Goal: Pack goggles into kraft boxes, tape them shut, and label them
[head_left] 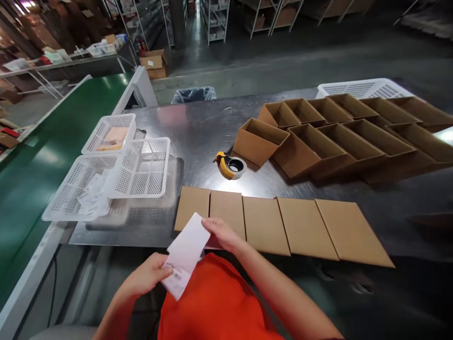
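Observation:
White paper sheets (189,248), with small print and a barcode near the lower end, are held between my two hands at the table's front edge. My left hand (150,274) pinches the lower left side, thumb on top. Fingers of my right hand (221,232) grip the upper right corner. Just beyond the papers, several closed brown boxes (265,222) lie side by side in a row. Behind that row, a yellow tape dispenser (230,166) with a clear roll rests on the metal table (198,134).
Several open brown boxes (260,141) stand in two rows at the right, before a white basket (364,88). White baskets (141,167) at the left hold paper slips (94,191) and pinkish packets (116,136). A green conveyor (53,127) runs along the far left.

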`<state>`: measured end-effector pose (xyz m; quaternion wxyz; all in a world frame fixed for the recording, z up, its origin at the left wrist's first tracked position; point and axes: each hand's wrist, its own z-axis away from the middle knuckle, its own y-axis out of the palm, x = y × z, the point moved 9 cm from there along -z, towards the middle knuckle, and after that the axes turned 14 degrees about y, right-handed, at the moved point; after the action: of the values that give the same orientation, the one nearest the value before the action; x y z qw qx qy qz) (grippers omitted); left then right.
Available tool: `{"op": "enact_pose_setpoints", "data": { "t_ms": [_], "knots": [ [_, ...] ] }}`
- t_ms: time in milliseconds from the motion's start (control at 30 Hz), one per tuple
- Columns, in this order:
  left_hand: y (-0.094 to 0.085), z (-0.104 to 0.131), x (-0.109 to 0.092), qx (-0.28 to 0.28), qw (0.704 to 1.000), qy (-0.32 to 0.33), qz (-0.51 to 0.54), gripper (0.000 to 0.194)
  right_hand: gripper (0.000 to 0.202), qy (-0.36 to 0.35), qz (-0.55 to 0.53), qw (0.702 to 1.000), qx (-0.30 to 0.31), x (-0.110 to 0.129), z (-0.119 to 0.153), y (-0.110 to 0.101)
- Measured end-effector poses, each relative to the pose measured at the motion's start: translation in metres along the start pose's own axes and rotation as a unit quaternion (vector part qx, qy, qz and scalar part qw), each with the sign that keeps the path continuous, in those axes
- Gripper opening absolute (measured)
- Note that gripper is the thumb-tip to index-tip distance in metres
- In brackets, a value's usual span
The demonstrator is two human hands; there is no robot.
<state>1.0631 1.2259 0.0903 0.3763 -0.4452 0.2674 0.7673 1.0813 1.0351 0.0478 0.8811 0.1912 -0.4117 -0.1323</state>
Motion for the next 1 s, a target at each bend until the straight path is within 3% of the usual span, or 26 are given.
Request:
{"op": "enact_pose_setpoints", "data": {
  "t_ms": [67, 133, 200, 233, 300, 333, 400, 467, 567, 633, 767, 900, 1000],
  "knots": [
    [-0.045, 0.032, 0.040, -0.022, 0.993, -0.051, -0.102, 0.040, 0.051, -0.012, -0.040, 0.994, -0.098, 0.016, -0.009, -0.039],
    [-0.096, 0.068, 0.075, -0.079, 0.960, -0.114, -0.243, 0.039, 0.048, -0.068, -0.045, 0.978, -0.191, 0.040, -0.008, -0.069],
    [-0.121, 0.088, 0.090, -0.108, 0.945, -0.126, -0.283, 0.039, 0.044, -0.188, 0.026, 0.938, -0.289, 0.068, 0.001, -0.082],
    [-0.125, 0.090, 0.090, -0.115, 0.940, -0.118, -0.298, 0.039, 0.042, -0.259, 0.104, 0.903, -0.327, 0.079, 0.006, -0.075],
    [-0.113, 0.071, 0.075, -0.101, 0.935, -0.069, -0.332, 0.037, 0.034, -0.367, 0.322, 0.803, -0.341, 0.082, 0.003, -0.037],
    [-0.101, 0.054, 0.062, -0.085, 0.929, -0.032, -0.359, 0.037, 0.030, -0.389, 0.429, 0.751, -0.318, 0.070, -0.008, -0.014],
    [-0.067, 0.013, 0.038, -0.021, 0.912, 0.057, -0.407, 0.033, 0.024, -0.387, 0.583, 0.661, -0.271, 0.031, -0.033, 0.018],
    [-0.041, -0.024, 0.026, 0.016, 0.872, 0.101, -0.479, 0.030, 0.028, -0.362, 0.652, 0.613, -0.263, -0.005, -0.048, 0.029],
    [-0.024, -0.059, 0.034, 0.050, 0.827, 0.116, -0.548, 0.019, 0.064, -0.319, 0.692, 0.594, -0.258, -0.045, -0.050, 0.031],
    [-0.022, -0.066, 0.045, 0.064, 0.818, 0.116, -0.560, 0.018, 0.082, -0.296, 0.710, 0.590, -0.246, -0.058, -0.048, 0.033],
    [-0.026, -0.064, 0.056, 0.090, 0.819, 0.103, -0.558, 0.017, 0.081, -0.270, 0.727, 0.586, -0.236, -0.044, -0.058, 0.033],
    [-0.026, -0.062, 0.050, 0.101, 0.823, 0.097, -0.550, 0.016, 0.078, -0.205, 0.709, 0.612, -0.285, -0.013, -0.073, 0.011],
    [-0.026, -0.062, 0.049, 0.106, 0.821, 0.084, -0.555, 0.015, 0.084, -0.201, 0.715, 0.612, -0.272, -0.026, -0.054, 0.009]
  ]
}}
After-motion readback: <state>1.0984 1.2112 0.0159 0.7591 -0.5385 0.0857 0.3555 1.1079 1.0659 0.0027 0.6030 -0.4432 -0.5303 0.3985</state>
